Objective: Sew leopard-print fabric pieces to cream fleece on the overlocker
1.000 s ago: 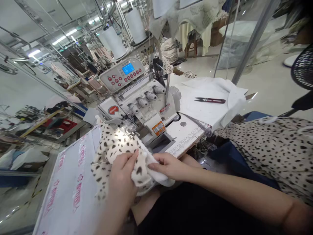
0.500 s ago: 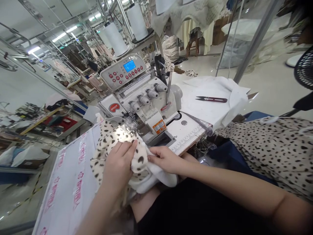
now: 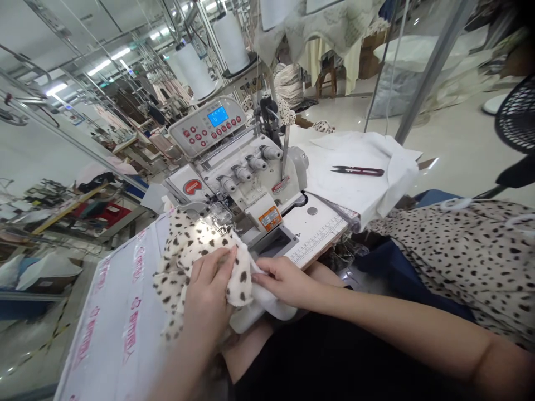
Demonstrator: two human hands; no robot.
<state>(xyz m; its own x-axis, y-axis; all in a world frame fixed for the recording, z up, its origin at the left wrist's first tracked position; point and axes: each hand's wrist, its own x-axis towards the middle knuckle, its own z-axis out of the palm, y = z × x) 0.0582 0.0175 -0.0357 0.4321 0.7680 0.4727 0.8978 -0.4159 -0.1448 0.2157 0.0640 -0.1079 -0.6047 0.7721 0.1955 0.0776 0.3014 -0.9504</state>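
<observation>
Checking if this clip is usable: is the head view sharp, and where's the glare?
Head view: fairly sharp, though wide-lens distortion tilts and bends the rail; glare whitens the fabric by the machine, and the floor shines.

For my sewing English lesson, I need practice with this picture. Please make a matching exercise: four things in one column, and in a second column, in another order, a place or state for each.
Things:
1. Snips
2. Display
3. Thread cones
4. Left hand

Places or states:
A. Resting on spotted fabric
B. Glowing blue
C. Lying on white cloth
D. Standing above the machine

Right pairs: 1-C, 2-B, 3-D, 4-A.
</observation>
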